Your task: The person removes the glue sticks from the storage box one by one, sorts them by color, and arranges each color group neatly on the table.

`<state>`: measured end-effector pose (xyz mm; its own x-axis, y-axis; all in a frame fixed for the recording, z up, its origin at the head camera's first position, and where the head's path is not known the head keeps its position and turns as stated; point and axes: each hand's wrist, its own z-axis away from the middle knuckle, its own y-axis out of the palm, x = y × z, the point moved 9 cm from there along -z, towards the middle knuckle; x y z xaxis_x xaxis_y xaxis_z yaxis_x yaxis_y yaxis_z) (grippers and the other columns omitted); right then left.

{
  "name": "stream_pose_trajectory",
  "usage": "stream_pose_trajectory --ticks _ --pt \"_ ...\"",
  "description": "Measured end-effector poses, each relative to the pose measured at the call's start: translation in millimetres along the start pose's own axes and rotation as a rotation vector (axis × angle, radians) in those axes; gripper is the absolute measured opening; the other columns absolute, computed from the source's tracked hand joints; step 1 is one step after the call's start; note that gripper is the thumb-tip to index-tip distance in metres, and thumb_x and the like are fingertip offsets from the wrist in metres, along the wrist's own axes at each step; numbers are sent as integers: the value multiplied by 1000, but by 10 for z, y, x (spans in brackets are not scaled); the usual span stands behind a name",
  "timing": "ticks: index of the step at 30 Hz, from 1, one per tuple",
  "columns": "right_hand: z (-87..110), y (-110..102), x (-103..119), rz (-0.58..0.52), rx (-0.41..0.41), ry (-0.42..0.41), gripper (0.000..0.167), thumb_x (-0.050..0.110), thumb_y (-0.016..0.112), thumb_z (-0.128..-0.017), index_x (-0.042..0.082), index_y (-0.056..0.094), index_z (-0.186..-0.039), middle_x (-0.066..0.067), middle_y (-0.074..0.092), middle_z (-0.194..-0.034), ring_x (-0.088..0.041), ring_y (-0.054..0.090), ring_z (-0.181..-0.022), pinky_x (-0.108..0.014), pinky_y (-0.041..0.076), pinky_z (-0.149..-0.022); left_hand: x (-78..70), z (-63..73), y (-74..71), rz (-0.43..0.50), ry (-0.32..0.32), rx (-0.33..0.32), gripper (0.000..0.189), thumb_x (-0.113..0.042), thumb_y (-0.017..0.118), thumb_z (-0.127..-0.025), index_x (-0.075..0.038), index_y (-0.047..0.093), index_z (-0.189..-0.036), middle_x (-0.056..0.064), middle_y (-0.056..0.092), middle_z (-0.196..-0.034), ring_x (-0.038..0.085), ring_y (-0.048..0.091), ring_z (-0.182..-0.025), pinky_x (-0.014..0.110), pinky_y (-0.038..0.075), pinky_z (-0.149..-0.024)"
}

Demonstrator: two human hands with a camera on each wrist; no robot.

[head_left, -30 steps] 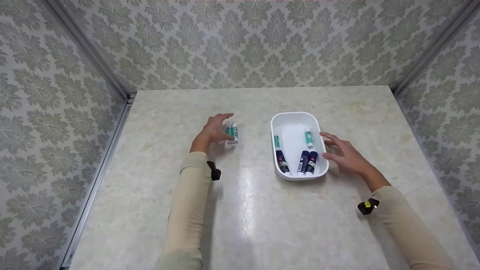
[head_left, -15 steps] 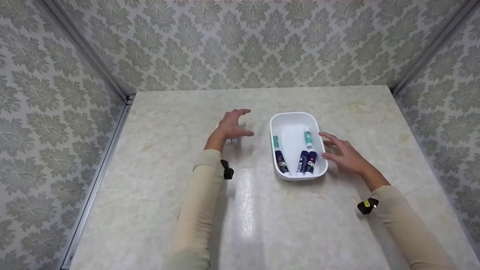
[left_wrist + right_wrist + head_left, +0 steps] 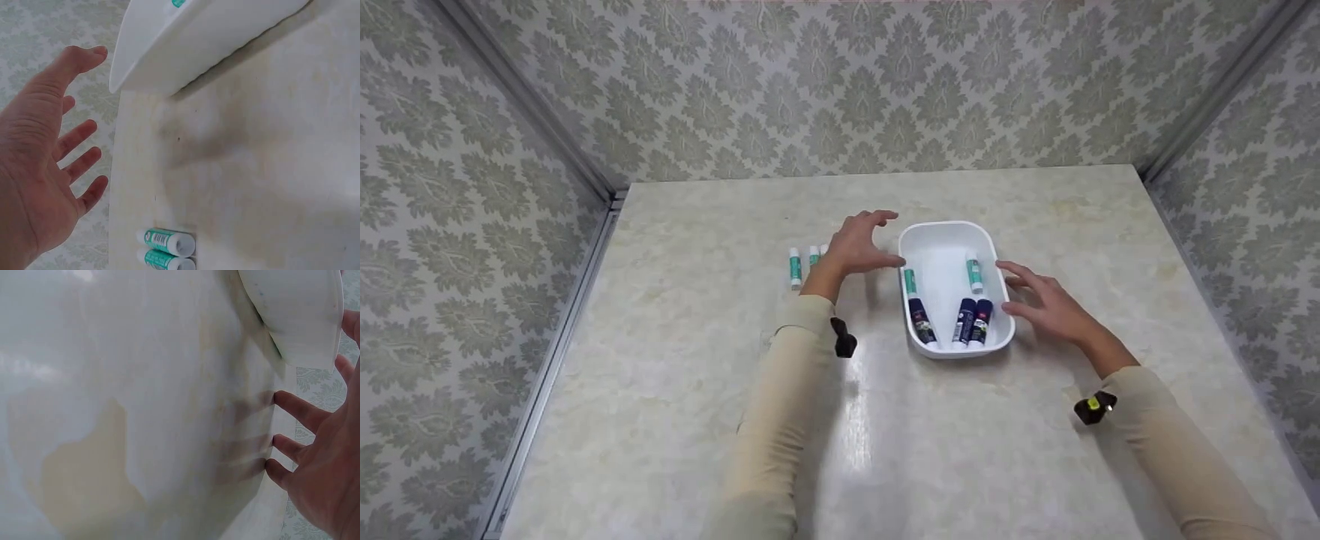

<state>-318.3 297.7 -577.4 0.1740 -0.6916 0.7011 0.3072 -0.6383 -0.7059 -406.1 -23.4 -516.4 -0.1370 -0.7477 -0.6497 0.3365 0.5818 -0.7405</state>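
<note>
A white plastic tub [image 3: 943,251] stands on the table. Inside it lie two green-and-white glue sticks [image 3: 974,274] and, at the near end, several dark blue ones [image 3: 964,322]. My left hand [image 3: 855,246] is by the tub's left rim, fingers spread and holding nothing; in the left wrist view its thumb points toward the tub's corner. On the opposite side my right hand [image 3: 1048,306] has its thumb and index finger at the rim, the other fingers stretched out. More green-and-white glue sticks [image 3: 163,240] lie behind the left hand, partly hidden by it in the head view.
The pale marbled table [image 3: 675,360] reaches back to a patterned wall [image 3: 825,90]. Similar patterned panels rise at both sides, joined by grey metal posts [image 3: 540,112].
My left hand has moved right, from over the loose glue sticks to the tub's left rim, uncovering some of them. The right hand has stayed at the tub's right rim.
</note>
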Motion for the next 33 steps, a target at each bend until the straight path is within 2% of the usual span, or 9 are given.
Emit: stream_pose_trajectory --ticks 14,22,28,33 --pt "-25 -7 33 -25 3 -55 74 30 70 -111 21 37 -176 -33 57 -166 -57 40 -164 -85 15 -134 -398 -135 263 19 15 14 88 -45 92 -93 -32 50 -169 3 57 -170 26 46 -163 54 35 -140" --pt "-21 -3 29 -38 3 -57 74 28 71 -111 22 37 -176 -34 56 -166 -58 40 -164 -86 15 -134 -592 -155 386 45 29 14 86 -40 93 -93 -30 52 -168 3 58 -169 25 52 -159 48 45 -134" --pt "-17 1 12 -17 12 -16 75 32 70 -112 25 35 -177 -32 56 -167 -56 36 -167 -85 13 -135 -658 -171 498 30 35 -4 83 -36 93 -94 -29 54 -167 2 61 -167 24 53 -159 49 41 -137" --pt "-15 21 -3 -9 29 29 77 39 69 -112 29 31 -178 -30 52 -171 -57 29 -168 -86 11 -134 -694 -231 643 21 37 32 84 -35 92 -94 -28 53 -168 2 61 -168 25 53 -160 48 41 -136"
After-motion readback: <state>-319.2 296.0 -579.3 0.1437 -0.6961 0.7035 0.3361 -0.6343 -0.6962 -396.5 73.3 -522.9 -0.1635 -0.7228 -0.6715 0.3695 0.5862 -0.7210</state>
